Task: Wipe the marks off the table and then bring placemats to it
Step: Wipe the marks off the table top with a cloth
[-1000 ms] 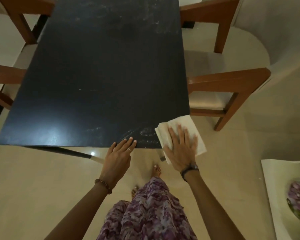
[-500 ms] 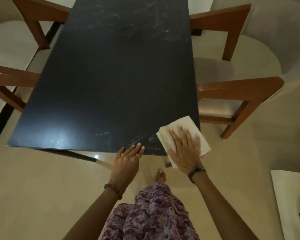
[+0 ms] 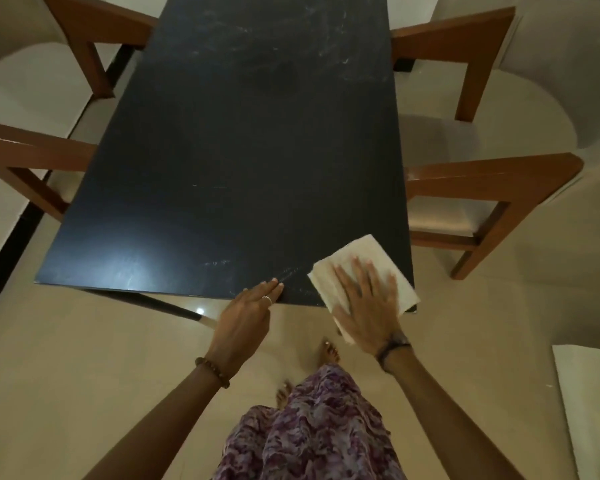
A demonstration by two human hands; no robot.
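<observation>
While my right hand lies flat with its fingers spread straight, it presses a folded white cloth onto the near right corner of the table. Nothing is gripped; the palm and fingers simply bear down on the cloth, whose near edge hangs a little past the table edge under my wrist. A dark band circles that wrist.

My left hand is open too, fingers straight and close together, their tips resting on the near edge of the table just left of the cloth. I see a ring on one finger and a bead bracelet on the wrist.

Between the two hands, pale smears streak the dark top. More marks are scattered over the far right part of the table, and a few short scratches sit near the middle.

Wooden chairs with pale seats stand at both sides: two on the right and two on the left, all tucked close to the table. Below me a purple patterned skirt and a bare foot show over the beige floor. At the far right edge lies a white surface; I cannot tell what it is.
</observation>
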